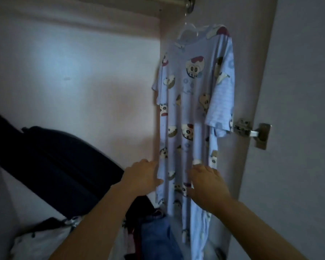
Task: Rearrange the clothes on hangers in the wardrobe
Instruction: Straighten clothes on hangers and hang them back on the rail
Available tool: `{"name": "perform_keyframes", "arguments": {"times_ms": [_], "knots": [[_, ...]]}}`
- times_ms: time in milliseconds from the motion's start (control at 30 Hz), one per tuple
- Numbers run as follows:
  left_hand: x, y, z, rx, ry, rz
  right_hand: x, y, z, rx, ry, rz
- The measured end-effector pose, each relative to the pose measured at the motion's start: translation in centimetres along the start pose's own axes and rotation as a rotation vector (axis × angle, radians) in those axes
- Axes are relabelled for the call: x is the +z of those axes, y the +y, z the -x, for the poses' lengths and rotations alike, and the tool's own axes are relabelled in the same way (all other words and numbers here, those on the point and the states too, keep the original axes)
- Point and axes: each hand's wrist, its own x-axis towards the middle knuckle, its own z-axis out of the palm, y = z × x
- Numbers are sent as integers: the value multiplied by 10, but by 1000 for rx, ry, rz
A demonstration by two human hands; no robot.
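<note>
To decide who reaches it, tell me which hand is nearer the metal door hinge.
Right. The right hand rests on the shirt, below and to the left of the hinge. The left hand touches the shirt's opposite edge, further left.

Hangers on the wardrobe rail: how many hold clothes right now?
1: a clear plastic hanger carrying the pale blue cartoon-print nightshirt, at the right end of the metal rail. Most of it is out of frame, so others may be hidden.

The nightdress (188, 113) is showing pale blue with cartoon faces; the suitcase (51, 164) is looking dark navy.
</note>
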Motion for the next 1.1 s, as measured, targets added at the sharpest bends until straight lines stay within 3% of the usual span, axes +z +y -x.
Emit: {"name": "perform_keyframes", "arguments": {"times_ms": [133,300,500,800,1100], "knots": [[51,21,69,27,-96,10,13,-4,99,89,-65,-64],[102,61,151,135,-102,90,13,0,216,188,-105,-54],[130,122,235,284,-148,7,-3,12,354,357,-145,-19],[162,251,403,572,-130,70,-59,6,605,695,-190,-57],[166,371,581,1025,-184,97,-143,-53,845,1132,-115,24]]}}
